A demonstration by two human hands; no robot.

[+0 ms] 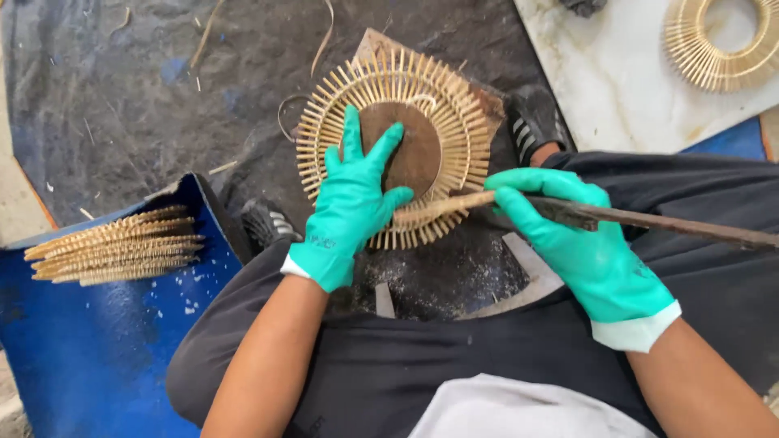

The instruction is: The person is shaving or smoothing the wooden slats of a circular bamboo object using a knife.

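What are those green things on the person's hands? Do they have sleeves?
Both hands wear teal-green rubbery gloves. The left hand glove has a thin white edge at the cuff; the right hand glove ends in a wider white cuff. Past the cuffs the forearms are bare, with no sleeves showing.

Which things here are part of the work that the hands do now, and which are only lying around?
In use:
- sunburst ring of bamboo sticks, pressed down by the left hand
- round wooden disc at its middle
- bamboo strip and long dark tool, held by the right hand

Lying about:
- bundle of sticks on the blue surface
- second ring on the white board
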